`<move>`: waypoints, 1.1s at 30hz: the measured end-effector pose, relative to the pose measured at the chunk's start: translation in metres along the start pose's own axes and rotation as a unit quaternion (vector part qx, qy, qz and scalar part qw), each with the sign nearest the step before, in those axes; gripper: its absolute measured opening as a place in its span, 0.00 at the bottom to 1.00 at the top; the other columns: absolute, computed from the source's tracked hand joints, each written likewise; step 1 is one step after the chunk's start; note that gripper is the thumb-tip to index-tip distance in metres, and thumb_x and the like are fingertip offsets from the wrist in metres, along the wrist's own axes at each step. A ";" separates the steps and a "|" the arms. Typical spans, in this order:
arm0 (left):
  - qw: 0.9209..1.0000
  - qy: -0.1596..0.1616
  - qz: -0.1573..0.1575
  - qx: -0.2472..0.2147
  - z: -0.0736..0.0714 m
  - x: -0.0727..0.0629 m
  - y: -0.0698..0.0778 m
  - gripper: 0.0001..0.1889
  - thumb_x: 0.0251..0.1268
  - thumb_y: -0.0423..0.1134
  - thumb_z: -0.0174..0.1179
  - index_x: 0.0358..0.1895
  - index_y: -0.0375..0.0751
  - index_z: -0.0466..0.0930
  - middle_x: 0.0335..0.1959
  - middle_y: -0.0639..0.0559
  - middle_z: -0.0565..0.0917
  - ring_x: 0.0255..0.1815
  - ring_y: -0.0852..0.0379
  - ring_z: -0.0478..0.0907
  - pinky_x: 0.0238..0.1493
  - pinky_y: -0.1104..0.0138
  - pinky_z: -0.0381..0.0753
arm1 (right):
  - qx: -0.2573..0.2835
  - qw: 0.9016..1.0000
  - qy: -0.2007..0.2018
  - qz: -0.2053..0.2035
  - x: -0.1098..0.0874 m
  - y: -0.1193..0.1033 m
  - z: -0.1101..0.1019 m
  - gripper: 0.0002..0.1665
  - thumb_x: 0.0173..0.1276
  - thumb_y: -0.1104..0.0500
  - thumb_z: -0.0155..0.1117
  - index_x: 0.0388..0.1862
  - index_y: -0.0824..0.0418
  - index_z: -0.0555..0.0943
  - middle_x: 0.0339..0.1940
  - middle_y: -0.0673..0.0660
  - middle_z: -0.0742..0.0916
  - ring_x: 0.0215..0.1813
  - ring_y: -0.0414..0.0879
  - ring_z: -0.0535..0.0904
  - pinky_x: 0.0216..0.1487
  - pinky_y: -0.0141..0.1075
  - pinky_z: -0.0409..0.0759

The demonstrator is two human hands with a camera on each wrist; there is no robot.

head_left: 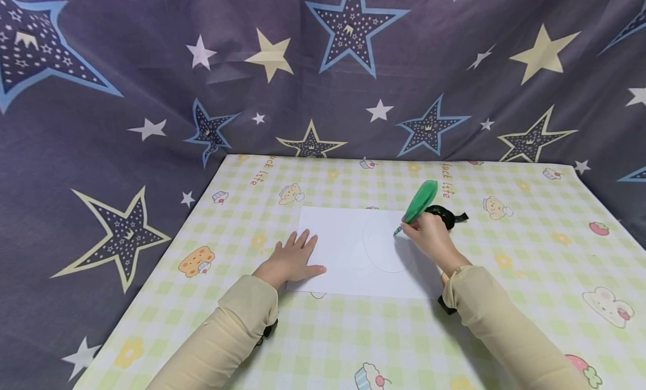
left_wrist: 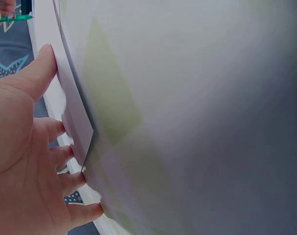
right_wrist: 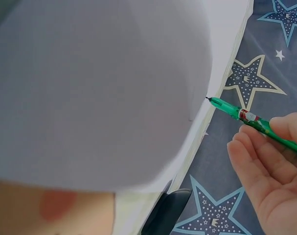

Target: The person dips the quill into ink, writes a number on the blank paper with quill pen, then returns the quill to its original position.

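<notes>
Dark star-printed cloth (head_left: 313, 98) behind a green-checked table (head_left: 313, 339)

- A white sheet of paper (head_left: 335, 247), lying in the middle of the frame, wider than deep
- A faint rounded line (head_left: 364, 243) on its right half; I can't see whether it closes
- A green pen (head_left: 420, 202), right of centre, leaning, tip down, broad leaf-like top

Honestly hard to say what the black thing (head_left: 444, 212) beyond the right hand (head_left: 432, 237) is, since the hand blocks part of it and a bit of the paper (head_left: 335, 238) under it too. The top end of the green pen (right_wrist: 258, 124) gets chopped off past that hand's thumb in the right wrist view, while the tablecloth (left_wrist: 187, 122) beside the left hand (left_wrist: 26, 147) is mostly a blur.
</notes>
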State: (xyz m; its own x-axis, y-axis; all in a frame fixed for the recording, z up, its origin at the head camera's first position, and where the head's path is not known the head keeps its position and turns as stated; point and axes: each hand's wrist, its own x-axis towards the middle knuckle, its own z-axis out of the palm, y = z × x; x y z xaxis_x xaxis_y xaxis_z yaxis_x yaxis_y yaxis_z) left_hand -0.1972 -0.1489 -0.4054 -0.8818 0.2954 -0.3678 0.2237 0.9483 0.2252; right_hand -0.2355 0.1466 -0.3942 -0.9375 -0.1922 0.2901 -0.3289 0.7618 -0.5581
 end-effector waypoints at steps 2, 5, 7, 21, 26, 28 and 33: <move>1.000 0.000 0.000 0.001 0.000 0.000 0.000 0.42 0.64 0.61 0.48 0.73 0.42 0.44 0.73 0.43 0.41 0.71 0.40 0.35 0.64 0.42 0.41 | 0.001 1.000 0.001 -0.001 0.000 -0.001 0.001 0.07 0.62 0.65 0.61 0.32 0.68 0.84 0.23 0.57 0.85 0.27 0.51 0.81 0.32 0.44 0.77; 1.000 -0.001 0.001 0.000 0.000 0.000 0.000 0.42 0.64 0.61 0.48 0.73 0.42 0.44 0.73 0.43 0.41 0.71 0.40 0.35 0.64 0.42 0.41 | 0.002 1.000 0.003 -0.003 0.001 -0.002 0.002 0.06 0.61 0.65 0.61 0.32 0.68 0.84 0.23 0.58 0.85 0.27 0.51 0.81 0.32 0.45 0.77; 1.000 -0.001 0.000 0.000 -0.001 -0.001 0.000 0.42 0.64 0.61 0.48 0.73 0.42 0.44 0.73 0.43 0.41 0.71 0.40 0.35 0.64 0.42 0.41 | 0.003 1.000 0.004 -0.005 0.001 -0.002 0.003 0.06 0.61 0.65 0.61 0.32 0.68 0.83 0.24 0.58 0.85 0.28 0.51 0.81 0.32 0.45 0.77; 1.000 0.000 0.000 -0.004 0.000 -0.001 0.000 0.42 0.64 0.61 0.48 0.73 0.41 0.45 0.73 0.42 0.41 0.71 0.40 0.35 0.64 0.42 0.41 | 0.005 1.000 0.009 -0.019 0.003 -0.006 0.008 0.06 0.60 0.65 0.62 0.31 0.68 0.84 0.23 0.58 0.85 0.28 0.51 0.81 0.32 0.44 0.77; 1.000 0.001 0.001 -0.002 0.000 -0.001 0.000 0.42 0.64 0.61 0.48 0.73 0.41 0.45 0.73 0.42 0.42 0.71 0.40 0.36 0.64 0.41 0.41 | 0.006 0.999 0.014 -0.029 0.004 -0.008 0.010 0.06 0.59 0.66 0.62 0.30 0.68 0.84 0.22 0.58 0.85 0.26 0.50 0.80 0.30 0.44 0.76; 1.000 0.001 0.001 -0.001 0.000 -0.001 0.000 0.42 0.64 0.61 0.48 0.73 0.41 0.45 0.73 0.42 0.42 0.71 0.40 0.36 0.63 0.41 0.42 | 0.005 0.999 0.013 -0.029 0.004 -0.008 0.010 0.06 0.59 0.65 0.62 0.30 0.68 0.84 0.22 0.57 0.85 0.24 0.48 0.79 0.29 0.42 0.76; 1.000 -0.001 0.001 0.000 0.000 -0.001 0.000 0.42 0.64 0.61 0.48 0.73 0.42 0.44 0.73 0.43 0.41 0.71 0.40 0.35 0.64 0.42 0.41 | 0.008 1.000 -0.002 -0.023 0.005 -0.010 0.012 0.06 0.60 0.65 0.62 0.30 0.68 0.84 0.19 0.55 0.84 0.18 0.43 0.73 0.24 0.37 0.70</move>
State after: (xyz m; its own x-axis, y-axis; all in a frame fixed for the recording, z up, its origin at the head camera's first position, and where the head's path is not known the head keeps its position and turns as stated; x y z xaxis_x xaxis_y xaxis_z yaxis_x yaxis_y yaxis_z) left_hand -0.1967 -0.1493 -0.4052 -0.8808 0.2973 -0.3686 0.2255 0.9478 0.2257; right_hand -0.2378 0.1305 -0.3965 -0.9218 -0.2285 0.3132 -0.3731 0.7422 -0.5567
